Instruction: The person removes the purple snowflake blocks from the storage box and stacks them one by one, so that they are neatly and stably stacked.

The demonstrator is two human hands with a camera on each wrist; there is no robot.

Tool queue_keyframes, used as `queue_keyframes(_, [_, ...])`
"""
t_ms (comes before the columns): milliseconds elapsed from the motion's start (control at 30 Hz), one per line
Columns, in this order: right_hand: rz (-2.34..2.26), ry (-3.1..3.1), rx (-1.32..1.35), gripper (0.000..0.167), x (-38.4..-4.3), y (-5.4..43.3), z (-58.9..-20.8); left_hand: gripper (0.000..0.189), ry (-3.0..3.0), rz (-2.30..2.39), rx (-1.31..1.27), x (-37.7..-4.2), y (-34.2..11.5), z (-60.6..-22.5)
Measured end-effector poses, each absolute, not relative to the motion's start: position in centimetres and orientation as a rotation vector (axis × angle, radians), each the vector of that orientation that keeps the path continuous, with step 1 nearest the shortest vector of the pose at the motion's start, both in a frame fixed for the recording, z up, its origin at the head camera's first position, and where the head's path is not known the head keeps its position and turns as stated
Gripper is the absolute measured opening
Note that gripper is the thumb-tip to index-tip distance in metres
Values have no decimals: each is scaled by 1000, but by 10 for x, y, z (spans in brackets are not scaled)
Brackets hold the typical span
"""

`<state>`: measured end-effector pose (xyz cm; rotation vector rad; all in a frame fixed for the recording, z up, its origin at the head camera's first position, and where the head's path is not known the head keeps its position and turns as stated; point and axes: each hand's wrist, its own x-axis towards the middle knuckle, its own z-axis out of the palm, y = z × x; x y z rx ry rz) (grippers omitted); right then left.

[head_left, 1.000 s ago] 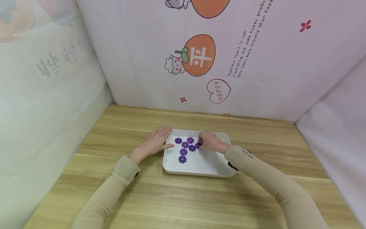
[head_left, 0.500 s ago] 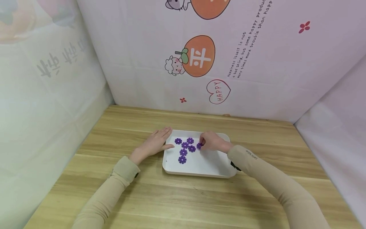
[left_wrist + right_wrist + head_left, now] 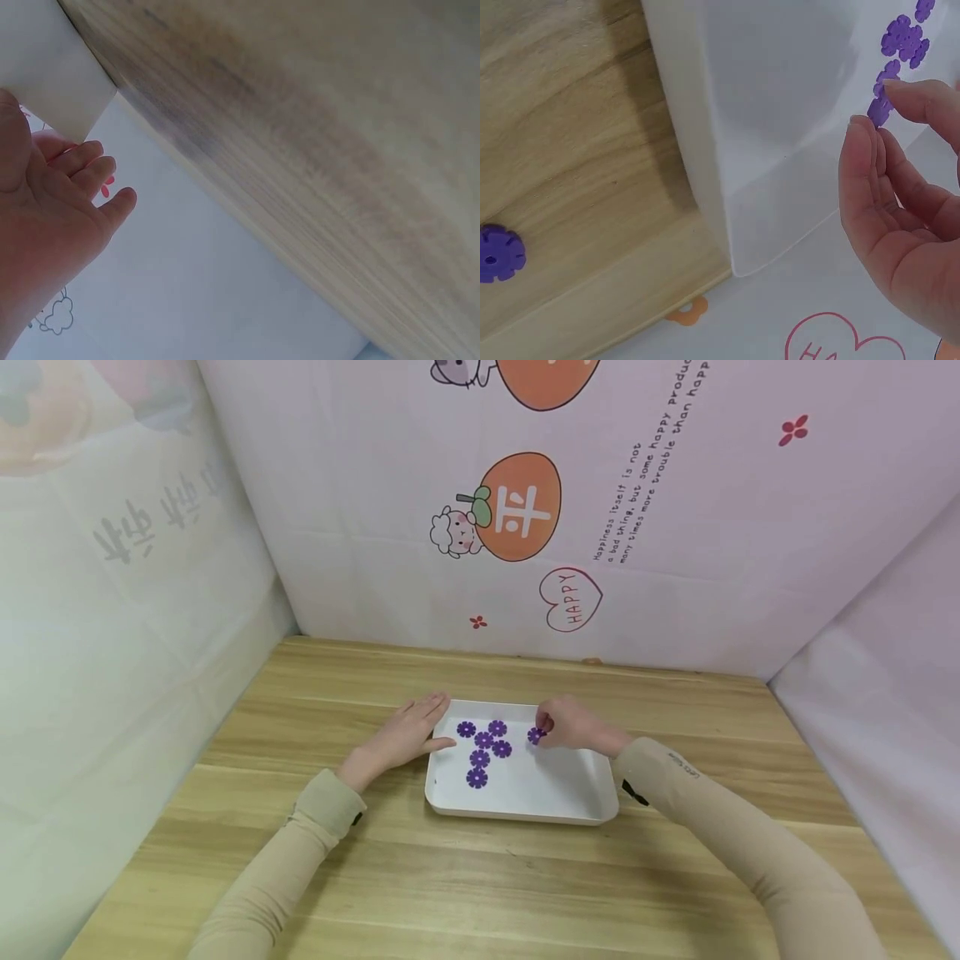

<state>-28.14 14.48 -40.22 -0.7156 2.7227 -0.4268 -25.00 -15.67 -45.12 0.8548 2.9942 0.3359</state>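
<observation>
Disc (image 3: 536, 736) held in the right hand (image 3: 567, 723), thumb-and-finger pinch, within the tray (image 3: 517, 816) outline, about 1 o'clock of its centre. Left hand (image 3: 402, 732) lies fingers extended against the 10 o'clock corner, gripping nothing. Best kept light: pinch by the edge, left steadying, loose discs (image 3: 483, 740) at 9–10 undisturbed. Raised rim at 12 sits near the right knuckles; bare floor toward 5 looks roomiest. Another disc (image 3: 501, 253) lies on the bench (image 3: 390, 877) outside.
</observation>
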Motion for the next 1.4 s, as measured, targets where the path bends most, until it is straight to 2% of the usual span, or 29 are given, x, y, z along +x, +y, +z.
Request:
queue_keyframes(633, [-576, 2757, -830, 16, -277, 186, -400, 83, 2977, 336, 833, -251, -157, -452])
queue_keyframes(1400, [-626, 2871, -756, 15, -258, 240, -388, 82, 3000, 326, 864, -248, -157, -446])
